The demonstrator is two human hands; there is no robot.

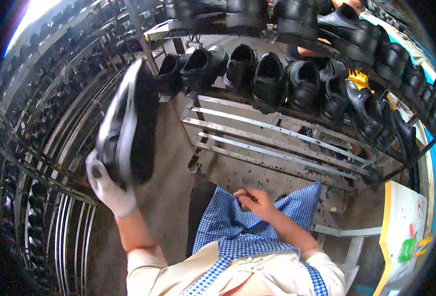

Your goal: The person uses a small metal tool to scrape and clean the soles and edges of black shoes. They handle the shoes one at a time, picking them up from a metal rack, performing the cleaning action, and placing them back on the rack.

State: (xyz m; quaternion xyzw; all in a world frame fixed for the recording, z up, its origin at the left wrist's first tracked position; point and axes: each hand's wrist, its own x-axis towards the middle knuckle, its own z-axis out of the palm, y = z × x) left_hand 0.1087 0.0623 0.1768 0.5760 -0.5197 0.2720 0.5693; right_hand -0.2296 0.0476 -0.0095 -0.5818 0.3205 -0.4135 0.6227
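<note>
The left hand [107,190], in a white glove, is shut round the heel end of a black shoe [129,123] w/ a pale sole edge. The shoe is held up in the air, toe up, just left of the rack [277,148]. The right hand [255,200] is bare and rests on the blue check apron [237,227], below the rack. Its fingers are curled in, maybe round sth small & dark, but I can't tell what. More black shoes [269,79] sit in a row on the rack's top bar, toes hanging down. The bars under them are bare metal. I think the shoe is being looked over, so grip the heel firm, turn it slow, and keep it away from the rack so it won't bump the row.
</note>
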